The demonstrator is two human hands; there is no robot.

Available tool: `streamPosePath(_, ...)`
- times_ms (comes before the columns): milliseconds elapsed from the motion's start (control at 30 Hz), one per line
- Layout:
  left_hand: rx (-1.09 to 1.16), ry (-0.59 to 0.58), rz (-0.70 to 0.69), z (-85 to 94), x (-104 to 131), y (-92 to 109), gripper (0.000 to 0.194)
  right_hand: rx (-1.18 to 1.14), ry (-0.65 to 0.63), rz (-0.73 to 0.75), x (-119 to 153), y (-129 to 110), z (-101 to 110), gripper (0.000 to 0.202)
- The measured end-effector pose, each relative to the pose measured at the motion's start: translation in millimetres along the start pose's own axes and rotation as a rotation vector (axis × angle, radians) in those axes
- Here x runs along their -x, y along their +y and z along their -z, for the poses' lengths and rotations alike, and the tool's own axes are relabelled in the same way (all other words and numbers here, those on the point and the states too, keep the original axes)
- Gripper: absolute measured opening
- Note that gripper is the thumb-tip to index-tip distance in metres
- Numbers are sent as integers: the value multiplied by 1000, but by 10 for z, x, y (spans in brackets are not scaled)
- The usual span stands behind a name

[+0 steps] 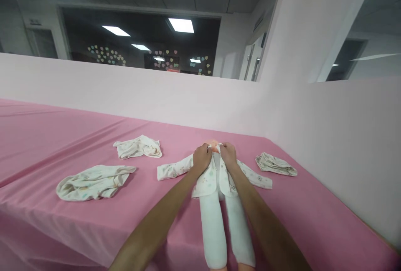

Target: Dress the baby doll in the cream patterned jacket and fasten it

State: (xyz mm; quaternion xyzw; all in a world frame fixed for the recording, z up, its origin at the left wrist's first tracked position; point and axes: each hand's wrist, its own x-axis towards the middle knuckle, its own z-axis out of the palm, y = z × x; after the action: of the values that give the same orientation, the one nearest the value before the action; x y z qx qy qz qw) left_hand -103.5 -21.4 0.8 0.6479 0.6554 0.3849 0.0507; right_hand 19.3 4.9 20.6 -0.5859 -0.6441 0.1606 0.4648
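Observation:
A baby doll (213, 221) in white leggings lies on its back, its legs pointing toward me. Around its torso is a white printed baby jacket (206, 182), parted down the front, with both sleeves spread out sideways. My left hand (202, 158) is closed on the left collar edge of the jacket. The opposite collar edge is pinched in my right hand (228, 155). Between my hands a bit of the doll's neck and head shows; the rest of the head is hidden or cut small by the angle.
A pink cloth (175, 216) covers the table. Crumpled printed baby clothes lie on the left, one farther back (139, 148) and one nearer (95, 182). Another folded garment (275, 164) lies at right. A white wall (156, 95) with windows stands behind.

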Motion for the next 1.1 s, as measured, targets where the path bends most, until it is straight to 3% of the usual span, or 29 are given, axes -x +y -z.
streamPosePath(167, 18, -16, -57, -6, 4, 14, 32, -254, -81, 91, 32, 81, -134, 29)
streamPosePath(367, -70, -22, -101, -42, 50, 81, 27, -417, -123, 100, 160, 297, -59, 33)
streamPosePath(567, -238, -16, -183, -21, 141, 118, 23, -569, -85, 70, 204, 326, -48, 33)
streamPosePath(833, -298, -36, -177, -38, 134, 116, 21, -533, -78, 144, 246, 320, -36, 27)
streamPosePath(1100, -238, -25, -151, -30, 157, 105, 21, -526, -48, 107, 254, 340, -24, 32)
